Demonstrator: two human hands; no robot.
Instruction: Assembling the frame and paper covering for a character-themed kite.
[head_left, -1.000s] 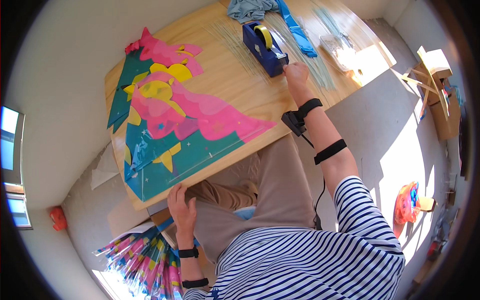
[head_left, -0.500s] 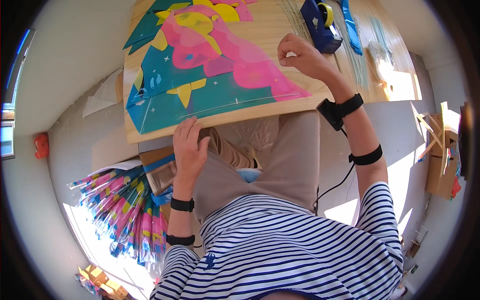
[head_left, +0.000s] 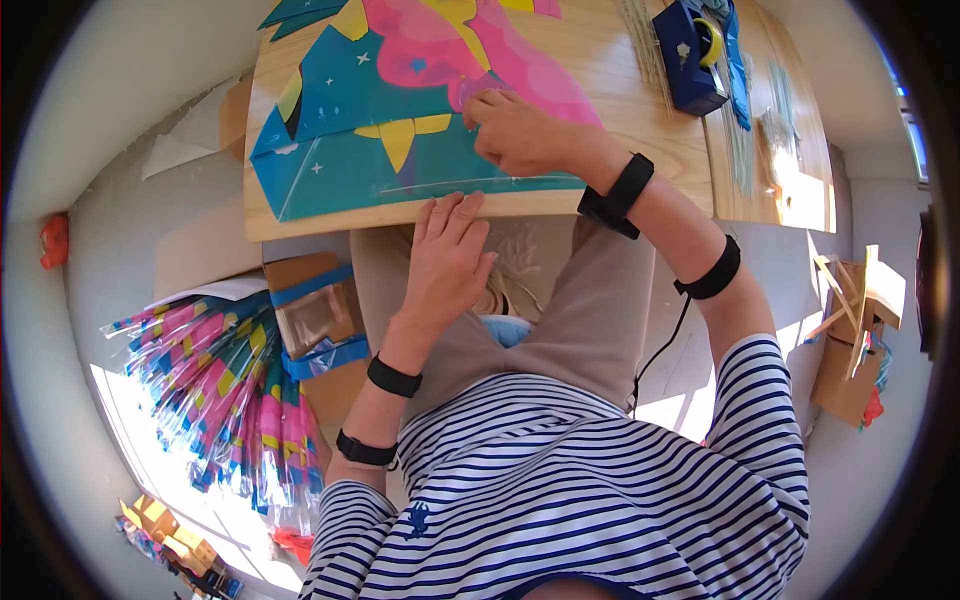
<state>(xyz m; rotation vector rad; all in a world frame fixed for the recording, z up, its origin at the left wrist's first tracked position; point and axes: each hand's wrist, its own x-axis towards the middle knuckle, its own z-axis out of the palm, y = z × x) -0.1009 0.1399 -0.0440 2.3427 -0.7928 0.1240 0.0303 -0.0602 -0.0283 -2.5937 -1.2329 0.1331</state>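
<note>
A large teal, pink and yellow printed sheet, shaped like a kite [head_left: 340, 175], lies flat at the front of the wooden table [head_left: 650, 165]. A thin pale line runs along its near edge. My left hand [head_left: 448, 262] is open, fingers stretched out, with its fingertips at that near edge. Above the sheet's middle right is my right hand [head_left: 520, 138], its fingers curled and closed together near the pink part. Whatever the right fingers hold, if anything, is hidden.
A blue tape dispenser [head_left: 685, 75] with yellow tape stands at the back right, between thin sticks [head_left: 645, 45] and blue fabric [head_left: 738, 85]. Left of my legs, clear-wrapped colourful bundles [head_left: 215, 375] lie beside a cardboard box [head_left: 345, 388]. Another box [head_left: 843, 380] stands at far right.
My right hand has moved left from the bare wood onto the sheet. My left hand has slid right along the near edge. The view has shifted slightly.
</note>
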